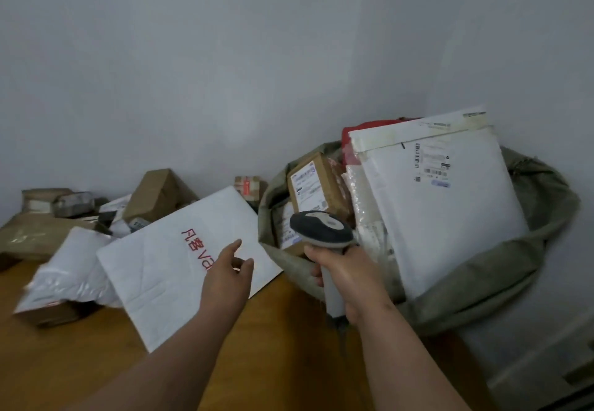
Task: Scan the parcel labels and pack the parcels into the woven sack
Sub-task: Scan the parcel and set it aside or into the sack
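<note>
The flat white padded mailer with red lettering [180,259] lies tilted at the centre of the frame, its lower edge on the wooden counter [80,356] and its upper edge propped on the heap of parcels behind it. No label shows on the face turned up, so it probably has to be flipped before it can be scanned. The left hand [226,274] hovers over its right-hand part with fingers loosely spread, grasping nothing; a good move would be to take the near right edge, lift, and turn the mailer until its barcode faces the scanner. The right hand [345,277] is clenched round the handle of the grey and cream handheld barcode scanner [324,229], whose head sits in front of the grey-green woven sack [533,250] at centre right. The sack is already crowded with a large white mailer [443,211] and a brown cardboard box [316,185], so this one would best slide in flat alongside them.
</note>
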The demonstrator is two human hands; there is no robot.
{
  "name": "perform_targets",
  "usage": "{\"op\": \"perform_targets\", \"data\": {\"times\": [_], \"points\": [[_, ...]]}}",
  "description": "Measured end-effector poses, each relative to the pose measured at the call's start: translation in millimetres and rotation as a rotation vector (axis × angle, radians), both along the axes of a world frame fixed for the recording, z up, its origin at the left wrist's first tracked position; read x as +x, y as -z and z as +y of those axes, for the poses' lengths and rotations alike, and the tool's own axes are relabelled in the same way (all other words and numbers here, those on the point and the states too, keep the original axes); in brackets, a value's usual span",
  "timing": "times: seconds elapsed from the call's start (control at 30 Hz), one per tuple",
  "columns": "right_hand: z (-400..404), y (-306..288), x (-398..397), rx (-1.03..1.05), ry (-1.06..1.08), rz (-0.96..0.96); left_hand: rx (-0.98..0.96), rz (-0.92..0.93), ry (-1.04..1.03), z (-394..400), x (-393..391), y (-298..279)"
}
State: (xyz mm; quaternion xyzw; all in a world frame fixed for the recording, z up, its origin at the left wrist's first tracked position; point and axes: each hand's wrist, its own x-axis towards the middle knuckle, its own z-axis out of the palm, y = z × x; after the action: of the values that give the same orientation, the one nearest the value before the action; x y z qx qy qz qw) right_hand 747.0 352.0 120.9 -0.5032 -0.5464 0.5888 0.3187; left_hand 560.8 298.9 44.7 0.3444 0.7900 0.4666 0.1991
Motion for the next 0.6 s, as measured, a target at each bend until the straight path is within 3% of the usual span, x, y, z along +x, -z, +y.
{"op": "perform_targets", "data": {"times": [0.3,0.6], "points": [[-72,64,-128,-0.15,-0.124,-0.073,-0.178,-0.44,-0.307,-122,-130,72],[-51,104,-211,-0.218,-0.262,-0.17,-0.241,-0.657,-0.375,-110,-184,101]]}}
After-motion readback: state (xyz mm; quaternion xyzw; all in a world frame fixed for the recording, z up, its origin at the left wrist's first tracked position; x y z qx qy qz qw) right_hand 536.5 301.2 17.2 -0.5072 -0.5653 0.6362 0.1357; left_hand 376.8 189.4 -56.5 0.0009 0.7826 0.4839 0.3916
